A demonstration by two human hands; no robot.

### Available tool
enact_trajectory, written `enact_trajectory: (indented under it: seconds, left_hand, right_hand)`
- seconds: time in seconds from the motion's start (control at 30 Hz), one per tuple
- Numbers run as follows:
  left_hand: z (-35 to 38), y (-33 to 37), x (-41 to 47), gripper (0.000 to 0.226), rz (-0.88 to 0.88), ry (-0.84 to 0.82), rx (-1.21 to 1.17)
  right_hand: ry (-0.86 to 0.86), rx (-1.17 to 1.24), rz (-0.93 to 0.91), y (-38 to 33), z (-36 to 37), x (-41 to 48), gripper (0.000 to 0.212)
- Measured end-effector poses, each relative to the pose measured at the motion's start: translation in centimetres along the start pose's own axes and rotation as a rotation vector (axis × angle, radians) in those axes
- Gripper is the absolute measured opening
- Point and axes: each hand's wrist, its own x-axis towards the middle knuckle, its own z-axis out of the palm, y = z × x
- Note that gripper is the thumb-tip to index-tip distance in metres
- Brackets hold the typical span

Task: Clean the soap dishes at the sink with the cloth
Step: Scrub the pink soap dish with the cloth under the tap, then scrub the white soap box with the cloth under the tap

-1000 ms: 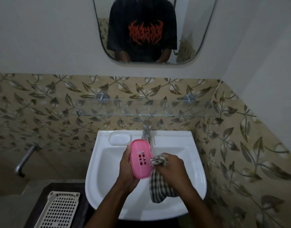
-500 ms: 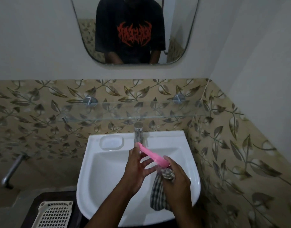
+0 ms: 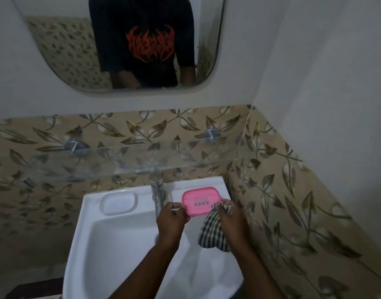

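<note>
Sink ledge (image 3: pixel 217 183): L fingers (image 3: pixel 176 207) pinch pink soap dish (image 3: pixel 198 201), R fingers (image 3: pixel 231 213) clutch cloth (image 3: pixel 211 233).

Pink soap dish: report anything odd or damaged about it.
Nothing stands out. The pink soap dish lies level, intact, over the back right ledge of the sink, left hand gripping its near corner, right hand holding the checked cloth.

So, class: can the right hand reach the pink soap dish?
Probably yes: right hand, gripping the checked cloth, is right beside the pink soap dish; left hand pinches only its left edge.
</note>
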Motion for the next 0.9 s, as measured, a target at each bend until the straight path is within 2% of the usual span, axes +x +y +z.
enact_trajectory:
  seconds: [0.2,0.47,0.6,0.73,0.8,0.87,0.9]
  left_hand:
    - [3.9,-1.5,5.5,0.025,-0.012,-0.046,0.184]
    - [6.1,-3.9,9.7,0.009,0.036,0.059,0.362]
    - [6.5,-4.2,10.2,0.015,0.018,0.044,0.353]
    - [5.9,-4.2,10.1,0.011,-0.045,0.003,0.315]
    - [5.0,-3.9,9.2,0.013,-0.056,-0.019,0.289]
    - [3.5,-3.2,7.1,0.004,-0.009,-0.059,0.252]
    - [2.7,-2.8,5.9,0.011,0.014,-0.084,0.232]
  right_hand:
    - [-0.089,-0.053,0.153,1.7,1.4,6.6,0.031]
    - [-0.173,-0.159,0.191,4.2,3.6,10.6,0.041]
    - [-0.183,-0.156,0.215,4.3,3.8,10.9,0.043]
    - [-0.158,-0.121,0.262,3.9,3.4,10.7,0.053]
    - [-0.116,-0.083,0.275,3.6,2.8,9.9,0.052]
    - [-0.067,-0.03,0.287,3.0,1.9,8.6,0.047]
    - [-0.062,0.03,0.307,2.6,1.2,7.8,0.044]
